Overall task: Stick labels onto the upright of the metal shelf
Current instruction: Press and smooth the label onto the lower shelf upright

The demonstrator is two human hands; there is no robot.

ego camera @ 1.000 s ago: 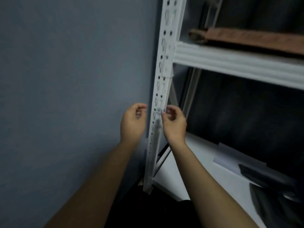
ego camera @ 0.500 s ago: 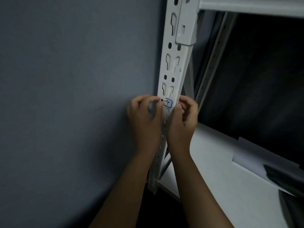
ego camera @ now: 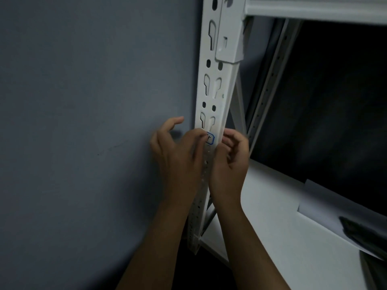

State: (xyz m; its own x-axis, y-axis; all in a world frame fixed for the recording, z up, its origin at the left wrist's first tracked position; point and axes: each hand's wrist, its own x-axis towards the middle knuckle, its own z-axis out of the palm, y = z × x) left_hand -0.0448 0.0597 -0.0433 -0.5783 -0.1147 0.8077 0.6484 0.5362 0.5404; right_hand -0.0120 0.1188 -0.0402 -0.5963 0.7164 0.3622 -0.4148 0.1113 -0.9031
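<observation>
A grey-blue wall [ego camera: 83, 122] backs the white slotted upright [ego camera: 217, 88]. On its face sits a blue-edged label [ego camera: 210, 138], touched by the left hand [ego camera: 178, 155]; the right hand [ego camera: 231, 162] curls beside it, grip unclear.

Blue-bordered label [ego camera: 210, 138] on white upright [ego camera: 217, 101]

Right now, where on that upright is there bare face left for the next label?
On the upright, holes fill the face above the blue-edged label; only its plain right edge there is bare. Below, left hand and right hand crowd it.
</observation>
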